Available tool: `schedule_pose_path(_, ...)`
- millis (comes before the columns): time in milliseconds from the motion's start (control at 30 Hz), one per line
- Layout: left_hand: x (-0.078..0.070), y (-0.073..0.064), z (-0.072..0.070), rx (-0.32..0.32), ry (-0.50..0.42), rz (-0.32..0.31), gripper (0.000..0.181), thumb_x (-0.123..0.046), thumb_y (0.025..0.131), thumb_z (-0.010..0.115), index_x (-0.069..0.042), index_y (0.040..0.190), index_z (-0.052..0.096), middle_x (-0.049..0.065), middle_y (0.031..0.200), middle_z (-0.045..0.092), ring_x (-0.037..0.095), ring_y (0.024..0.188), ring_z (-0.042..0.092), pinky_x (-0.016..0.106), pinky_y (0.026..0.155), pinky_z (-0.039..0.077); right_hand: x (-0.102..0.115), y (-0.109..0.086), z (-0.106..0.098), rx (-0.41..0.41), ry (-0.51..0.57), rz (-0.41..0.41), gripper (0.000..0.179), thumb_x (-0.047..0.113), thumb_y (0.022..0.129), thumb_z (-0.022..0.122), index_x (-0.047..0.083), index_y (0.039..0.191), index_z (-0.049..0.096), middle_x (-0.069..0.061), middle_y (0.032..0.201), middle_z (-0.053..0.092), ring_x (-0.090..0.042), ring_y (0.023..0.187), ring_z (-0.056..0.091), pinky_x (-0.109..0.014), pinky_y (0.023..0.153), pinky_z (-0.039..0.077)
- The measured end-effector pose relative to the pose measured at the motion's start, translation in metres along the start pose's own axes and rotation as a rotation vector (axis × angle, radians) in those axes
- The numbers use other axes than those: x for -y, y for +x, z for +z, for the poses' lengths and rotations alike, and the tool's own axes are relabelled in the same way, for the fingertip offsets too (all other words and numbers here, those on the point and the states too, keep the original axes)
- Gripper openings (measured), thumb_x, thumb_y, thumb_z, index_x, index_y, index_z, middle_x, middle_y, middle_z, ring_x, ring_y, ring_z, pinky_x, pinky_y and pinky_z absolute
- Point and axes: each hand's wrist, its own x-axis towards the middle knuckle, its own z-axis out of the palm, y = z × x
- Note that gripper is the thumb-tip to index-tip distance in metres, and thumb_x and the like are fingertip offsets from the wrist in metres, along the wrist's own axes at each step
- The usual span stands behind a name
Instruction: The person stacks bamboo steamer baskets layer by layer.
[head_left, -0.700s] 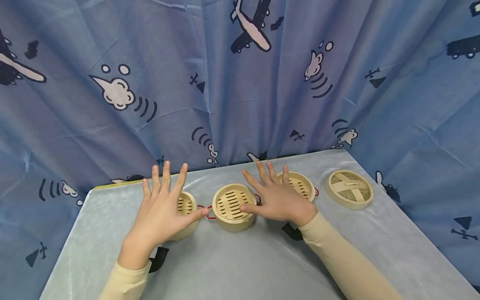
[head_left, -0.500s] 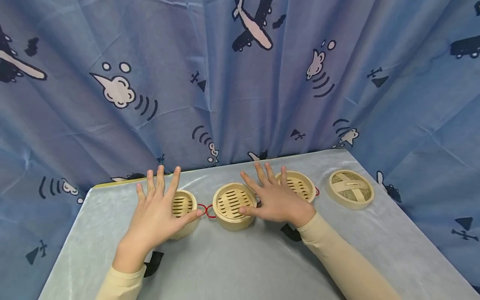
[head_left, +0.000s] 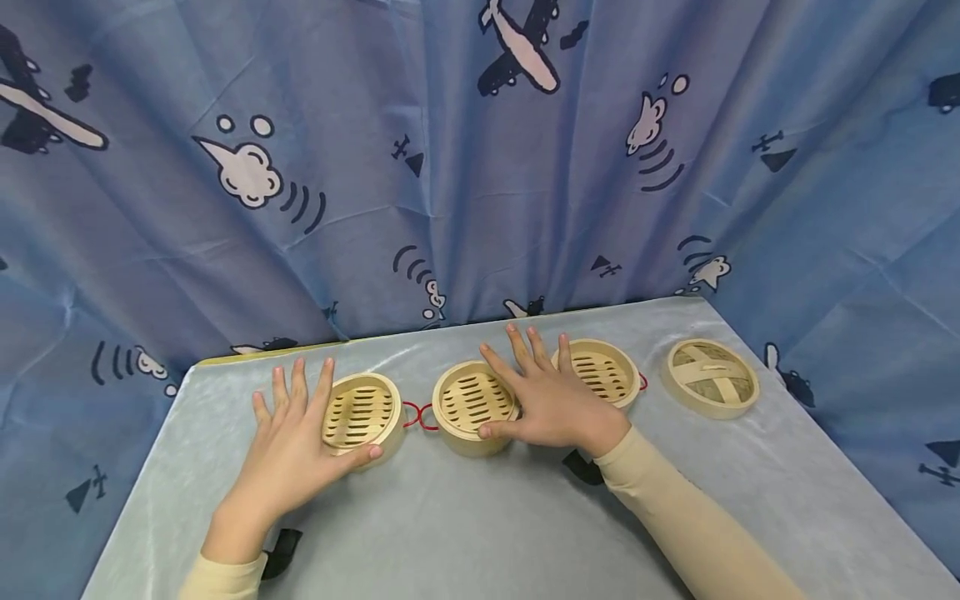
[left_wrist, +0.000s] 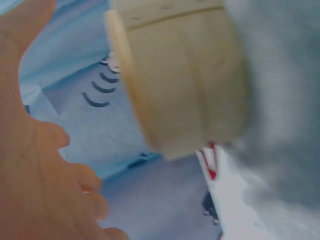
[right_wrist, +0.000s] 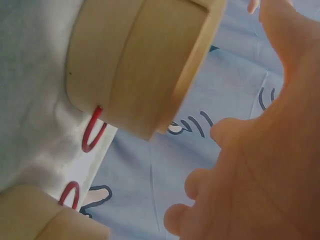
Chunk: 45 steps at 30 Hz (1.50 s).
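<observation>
A blue curtain [head_left: 360, 183] printed with planes and clouds fills the upper part of the head view. Below it spreads the cloth-covered counter [head_left: 465, 533]. The person's beige right sleeve [head_left: 682, 508] slants in from the lower right; the left cuff [head_left: 225, 579] sits at the lower left.

Both hands are spread wide and have hold of nothing. The left hand [head_left: 288, 458] is at lower left, its thumb crossing the front of the left bamboo steamer basket [head_left: 362, 414]. The right hand [head_left: 555, 404] overlaps the middle basket [head_left: 472, 398] and the right basket [head_left: 602, 373] near the centre. Both wrist views show palm and basket wall apart; whether any fingertip touches, I can't tell.

The woven bamboo lid [head_left: 712, 379] lies farther right, beyond the right basket. Smallest are the red loops [head_left: 420, 414] on the basket sides, two meeting or nearly so between left and middle baskets.

To handle a basket well, I'd bring thumb and fingers around opposite walls, low enough for a firm grip, keep it level, and avoid catching the loops.
</observation>
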Motion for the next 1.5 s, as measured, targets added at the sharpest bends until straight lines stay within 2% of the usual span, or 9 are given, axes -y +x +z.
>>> schedule_pose_path(200,0.014,-0.008,0.01,0.014,-0.029,-0.017,0.131,-0.084,0.067,0.066,-0.024,0.16,-0.003,0.017,0.162,-0.013,0.036,0.144,-0.024,0.067,0.108,-0.016,0.0,0.001,0.008,0.005,-0.007,-0.027,0.114,0.095,0.072,0.036,0.033,0.16,0.001,-0.009,0.163,-0.016,-0.039,0.148,-0.006,-0.074,0.107,-0.003)
schedule_pose_path(367,0.021,-0.01,0.016,0.017,-0.078,-0.031,0.136,-0.084,0.066,0.067,-0.02,0.159,-0.009,0.02,0.162,-0.01,0.035,0.145,-0.023,0.068,0.108,-0.014,0.0,0.001,0.016,0.002,0.0,-0.04,0.115,0.096,0.071,0.037,0.034,0.16,-0.002,-0.008,0.163,-0.018,-0.039,0.148,-0.007,-0.074,0.107,-0.001)
schedule_pose_path(567,0.029,-0.009,0.022,0.019,-0.206,-0.049,0.139,-0.077,0.065,0.075,-0.022,0.158,-0.013,0.017,0.164,-0.005,0.034,0.147,-0.019,0.068,0.112,0.0,0.0,0.001,0.023,0.0,0.035,-0.039,0.115,0.096,0.071,0.039,0.034,0.16,0.001,-0.009,0.163,-0.016,-0.04,0.148,-0.007,-0.074,0.108,0.001)
schedule_pose_path(833,0.041,-0.008,0.03,0.119,-0.369,-0.121,0.139,-0.071,0.065,0.08,-0.032,0.155,-0.018,0.0,0.164,-0.011,0.024,0.148,-0.018,0.072,0.105,0.022,0.0,0.004,0.026,-0.006,0.045,-0.045,0.114,0.095,0.072,0.039,0.03,0.161,0.007,-0.01,0.163,-0.016,-0.04,0.147,-0.009,-0.073,0.109,0.002)
schedule_pose_path(967,0.048,-0.009,0.033,0.152,-0.434,-0.152,0.139,-0.067,0.066,0.082,-0.033,0.155,-0.02,0.011,0.164,-0.011,0.034,0.149,-0.01,0.072,0.105,0.021,-0.001,0.007,0.028,0.016,0.046,-0.045,0.115,0.096,0.071,0.039,0.03,0.161,0.008,-0.011,0.164,-0.012,-0.037,0.148,-0.01,-0.069,0.112,0.006)
schedule_pose_path(1100,0.053,-0.009,0.036,0.171,-0.447,-0.158,0.137,-0.067,0.067,0.082,-0.03,0.156,-0.016,0.019,0.163,0.006,0.04,0.148,0.012,0.066,0.108,0.024,0.0,0.01,0.029,0.024,0.042,-0.048,0.121,0.097,0.069,0.04,0.027,0.161,0.005,-0.013,0.165,-0.007,-0.036,0.148,-0.007,-0.065,0.113,0.014)
schedule_pose_path(1267,0.056,-0.011,0.039,0.161,-0.433,-0.146,0.134,-0.068,0.066,0.081,-0.018,0.161,0.0,0.019,0.157,0.03,0.039,0.14,0.034,0.06,0.106,0.032,0.0,0.014,0.031,0.004,0.055,-0.055,0.127,0.097,0.065,0.046,0.024,0.161,0.006,-0.018,0.164,0.009,-0.04,0.148,0.012,-0.063,0.111,0.025)
schedule_pose_path(1400,0.059,-0.01,0.041,0.119,-0.434,-0.118,0.125,-0.067,0.065,0.082,-0.017,0.16,0.018,0.016,0.146,0.047,0.034,0.129,0.048,0.056,0.102,0.038,0.002,0.016,0.031,-0.018,0.072,-0.044,0.128,0.096,0.062,0.052,0.027,0.161,0.011,-0.02,0.158,0.029,-0.045,0.128,0.047,-0.059,0.098,0.042)
schedule_pose_path(1500,0.062,-0.009,0.042,0.092,-0.43,-0.102,0.119,-0.067,0.065,0.083,-0.02,0.158,0.026,0.012,0.137,0.055,0.029,0.12,0.054,0.055,0.098,0.042,0.004,0.018,0.03,-0.022,0.098,-0.033,0.128,0.095,0.061,0.056,0.028,0.161,0.014,-0.02,0.154,0.035,-0.042,0.113,0.059,-0.055,0.088,0.05)
